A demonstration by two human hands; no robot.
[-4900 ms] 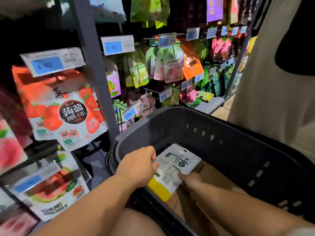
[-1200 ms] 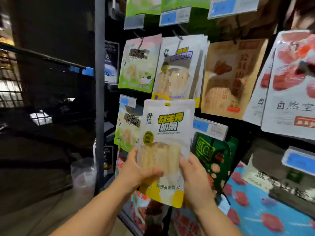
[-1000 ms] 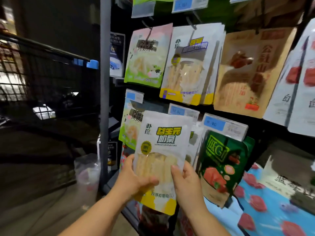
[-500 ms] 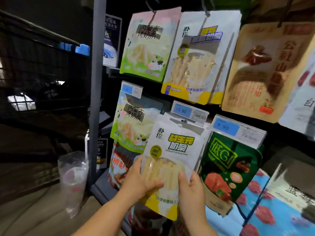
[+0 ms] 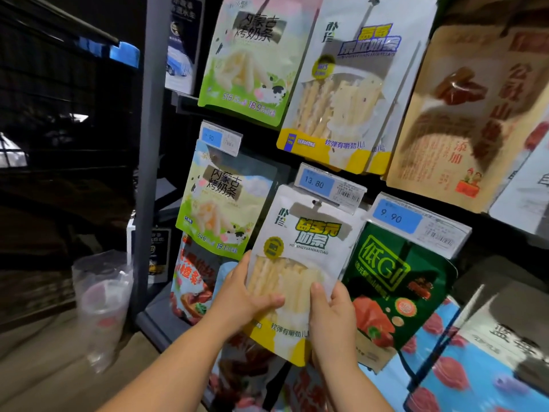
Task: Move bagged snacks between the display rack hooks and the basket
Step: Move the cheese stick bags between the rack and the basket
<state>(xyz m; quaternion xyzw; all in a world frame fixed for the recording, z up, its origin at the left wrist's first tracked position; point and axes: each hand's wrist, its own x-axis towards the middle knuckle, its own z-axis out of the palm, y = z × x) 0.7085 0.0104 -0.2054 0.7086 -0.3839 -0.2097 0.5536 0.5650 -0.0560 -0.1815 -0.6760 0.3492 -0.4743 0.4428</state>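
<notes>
Held bag (image 5: 303, 263): white, yellow bottom band, yellow-green lettering on a grey strip, gold round badge, clear window with pale sticks. Top bag (image 5: 347, 84) above it: white, yellow band, yellow and purple lettering. Cow bags at the rack's left edge (image 5: 249, 60) (image 5: 222, 203): pastel pink and cream fading to lime green, black-and-white cow print. Green bag (image 5: 395, 292): dark green, lime lettering, red meat picture. Kraft bag (image 5: 463, 114): tan with brown. Blue bag (image 5: 463, 376), bottom right corner: light blue, red pieces. Tags (image 5: 316, 183) (image 5: 396, 217): blue and white. Post (image 5: 150, 144): grey.
</notes>
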